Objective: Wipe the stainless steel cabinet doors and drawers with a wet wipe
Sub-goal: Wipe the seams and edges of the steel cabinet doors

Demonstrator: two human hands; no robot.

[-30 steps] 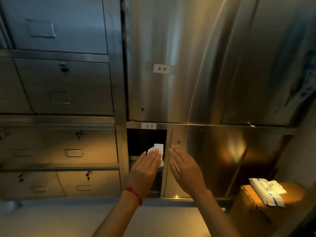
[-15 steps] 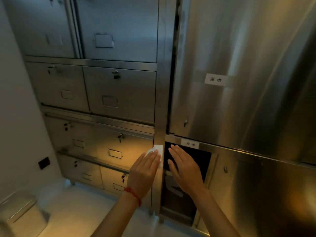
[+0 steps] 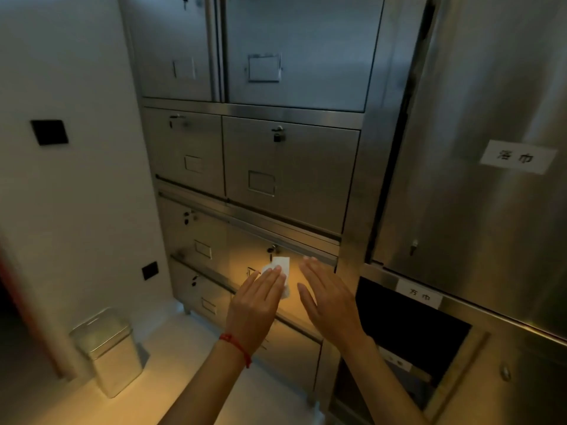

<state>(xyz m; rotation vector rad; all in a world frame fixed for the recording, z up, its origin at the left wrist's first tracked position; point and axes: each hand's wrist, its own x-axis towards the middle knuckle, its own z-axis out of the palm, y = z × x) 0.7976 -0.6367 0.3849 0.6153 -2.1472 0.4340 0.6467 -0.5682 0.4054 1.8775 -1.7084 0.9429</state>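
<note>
- We see our left hand (image 3: 256,305) flat, just below the centre of the frame, fingers together and stretched out; its grip is no clench, only a flat palm pressing the wet wipe (image 3: 280,269) against the steel; a red string (image 3: 235,345) circles that wrist
- The wet wipe is white and crumpled; it sticks out past our fingertips, right below a small lock (image 3: 271,249) on the drawer front (image 3: 245,256) in the third row down, centre of the frame
- Our right hand (image 3: 329,297) hovers just beside the left, to its right; its grip is wide, fingers spread and holding nothing; we cannot tell whether the fingertips touch the steel
- A warm yellow glow lies on the steel around both hands; the upper part of the frame is dim and grey
- Above, the bank of steel drawers (image 3: 288,173) runs in pairs, each with a label frame; one carries a small padlock (image 3: 277,137)
- At the right of the frame stands a tall steel door (image 3: 491,102) with a white label (image 3: 518,157); below it a dark open compartment (image 3: 408,320) sits under a second label (image 3: 419,296)
- At the lower left a square steel bin (image 3: 107,351) stands on the floor by the white wall (image 3: 76,194), which carries two dark plates (image 3: 49,132).
</note>
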